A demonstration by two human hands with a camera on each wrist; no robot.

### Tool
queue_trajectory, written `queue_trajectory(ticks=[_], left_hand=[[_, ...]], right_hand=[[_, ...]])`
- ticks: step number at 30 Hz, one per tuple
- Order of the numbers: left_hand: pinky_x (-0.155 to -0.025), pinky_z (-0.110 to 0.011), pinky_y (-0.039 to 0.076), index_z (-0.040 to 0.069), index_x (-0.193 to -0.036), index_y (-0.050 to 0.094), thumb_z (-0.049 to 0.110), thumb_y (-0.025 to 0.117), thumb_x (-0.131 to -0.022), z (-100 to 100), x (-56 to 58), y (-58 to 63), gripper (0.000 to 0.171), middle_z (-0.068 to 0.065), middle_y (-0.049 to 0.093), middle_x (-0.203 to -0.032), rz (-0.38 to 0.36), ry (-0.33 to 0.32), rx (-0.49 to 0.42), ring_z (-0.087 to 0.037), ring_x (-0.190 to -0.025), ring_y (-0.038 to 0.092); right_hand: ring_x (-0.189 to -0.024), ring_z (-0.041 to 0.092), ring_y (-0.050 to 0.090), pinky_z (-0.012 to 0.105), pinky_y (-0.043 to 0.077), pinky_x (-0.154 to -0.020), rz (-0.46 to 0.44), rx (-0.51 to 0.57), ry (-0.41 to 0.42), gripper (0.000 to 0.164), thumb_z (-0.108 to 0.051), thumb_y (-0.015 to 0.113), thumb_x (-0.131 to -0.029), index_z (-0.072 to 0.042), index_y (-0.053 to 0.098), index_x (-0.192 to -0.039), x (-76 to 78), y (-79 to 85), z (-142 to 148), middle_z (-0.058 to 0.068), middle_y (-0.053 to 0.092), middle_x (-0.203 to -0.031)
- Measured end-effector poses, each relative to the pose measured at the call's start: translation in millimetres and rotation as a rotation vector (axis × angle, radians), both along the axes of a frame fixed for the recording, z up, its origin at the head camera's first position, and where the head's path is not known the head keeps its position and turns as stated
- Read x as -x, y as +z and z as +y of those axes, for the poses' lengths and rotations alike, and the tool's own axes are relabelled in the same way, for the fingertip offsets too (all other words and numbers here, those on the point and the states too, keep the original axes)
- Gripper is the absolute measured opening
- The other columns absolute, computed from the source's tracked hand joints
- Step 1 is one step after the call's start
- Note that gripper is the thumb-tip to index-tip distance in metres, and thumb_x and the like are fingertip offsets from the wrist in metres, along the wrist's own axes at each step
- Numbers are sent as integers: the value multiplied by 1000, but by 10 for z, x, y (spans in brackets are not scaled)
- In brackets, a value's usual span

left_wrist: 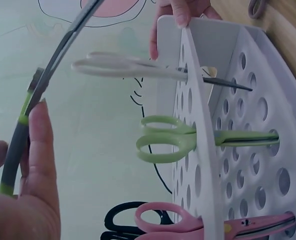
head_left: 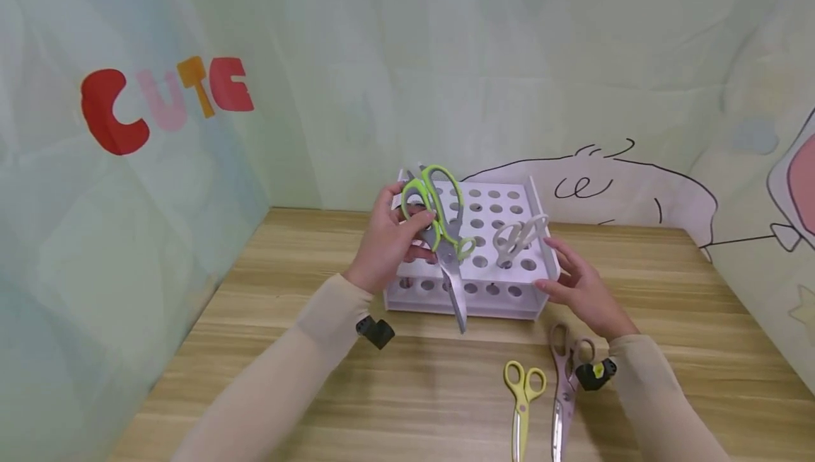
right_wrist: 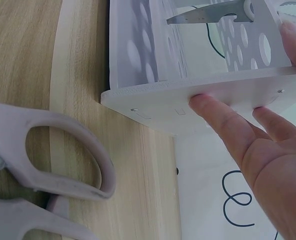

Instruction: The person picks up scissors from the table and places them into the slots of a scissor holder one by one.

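My left hand [head_left: 385, 239] holds a large pair of grey scissors with lime-green trim [head_left: 453, 281] by the handles, blades pointing down, over the left part of a white rack [head_left: 465, 308] with rows of round holes. At the rack's right side panel, my right hand [head_left: 586, 292] grips it, with fingers flat on the outer face and the thumb over the edge. White-handled scissors [left_wrist: 128, 67], light green scissors [left_wrist: 165, 145], pink scissors [left_wrist: 170, 222] and black-handled scissors [left_wrist: 122, 220] stand in the rack's holes, handles up.
Yellow scissors [head_left: 522, 398] lie on the wooden table [head_left: 395, 391] in front of the rack. Mauve scissors [head_left: 564, 391] lie beside them, partly under my right wrist. Printed cloth walls [head_left: 356, 80] stand behind and at both sides.
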State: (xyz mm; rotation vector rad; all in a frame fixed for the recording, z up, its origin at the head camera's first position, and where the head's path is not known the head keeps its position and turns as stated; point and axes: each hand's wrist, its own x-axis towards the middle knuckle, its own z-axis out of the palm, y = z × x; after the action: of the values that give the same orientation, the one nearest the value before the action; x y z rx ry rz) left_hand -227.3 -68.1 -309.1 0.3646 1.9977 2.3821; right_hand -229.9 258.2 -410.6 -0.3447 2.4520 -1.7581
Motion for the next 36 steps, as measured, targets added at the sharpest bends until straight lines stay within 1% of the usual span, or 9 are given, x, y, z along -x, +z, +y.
queue_trajectory(ticks=[3,7,10,15,19,22,28,33,36], left_hand=[[-51,-32,57,17,-137,35,9,60,-99,-4,53,33,46,-18,67,-100,14,56,2,-26,-65,69],[-60,-42,60,15,-135,36,8,61,-98,-3,134,67,45,-20,67,-102,48,153,-5,-28,-67,70],[-62,-45,60,14,-133,36,8,61,-97,-3,201,83,45,-20,66,-102,62,216,-26,-29,-68,70],[-62,-45,60,13,-130,34,6,61,-95,-2,295,88,44,-19,64,-103,81,276,-100,-29,-73,71],[-62,-45,60,12,-126,32,4,59,-95,-5,334,80,42,-18,61,-105,88,322,-162,-32,-78,72],[-63,-45,60,11,-124,30,3,58,-94,-9,366,83,42,-16,55,-107,104,357,-203,-33,-81,71],[-65,-47,60,10,-121,28,0,58,-91,-11,435,125,43,-12,43,-100,148,416,-277,-33,-83,67],[-68,-44,61,10,-124,28,0,58,-93,7,451,129,44,-17,49,-109,159,417,-210,-33,-91,66],[-67,-42,61,10,-125,30,0,59,-93,31,470,119,44,-18,53,-110,193,421,-156,-33,-86,67]], right_hand=[[-136,50,33,43,54,-90,4,20,8,81,-15,70,-93,-24,23,-158,0,2,-1,21,15,-161],[-136,50,34,43,54,-90,9,31,11,80,-14,70,-93,-23,23,-158,-1,-4,-6,22,16,-161],[-136,51,33,43,54,-90,8,27,6,81,-14,70,-93,-23,22,-158,-2,-10,-5,22,16,-161],[-136,51,33,43,54,-90,9,32,3,80,-13,70,-93,-24,23,-158,1,-10,1,22,16,-161],[-136,50,34,44,54,-90,7,32,6,80,-14,70,-93,-24,24,-158,2,-8,3,22,16,-161],[-136,51,33,45,53,-90,4,28,6,80,-14,70,-93,-24,23,-158,4,-10,7,21,15,-161],[-136,51,33,46,53,-90,10,23,7,80,-16,70,-93,-25,24,-158,28,-15,4,22,15,-161],[-136,52,33,46,53,-90,5,22,4,81,-16,71,-93,-24,23,-158,17,-26,12,22,15,-161],[-136,51,33,46,53,-90,8,25,3,81,-15,71,-93,-24,23,-158,7,-28,5,22,15,-161]])
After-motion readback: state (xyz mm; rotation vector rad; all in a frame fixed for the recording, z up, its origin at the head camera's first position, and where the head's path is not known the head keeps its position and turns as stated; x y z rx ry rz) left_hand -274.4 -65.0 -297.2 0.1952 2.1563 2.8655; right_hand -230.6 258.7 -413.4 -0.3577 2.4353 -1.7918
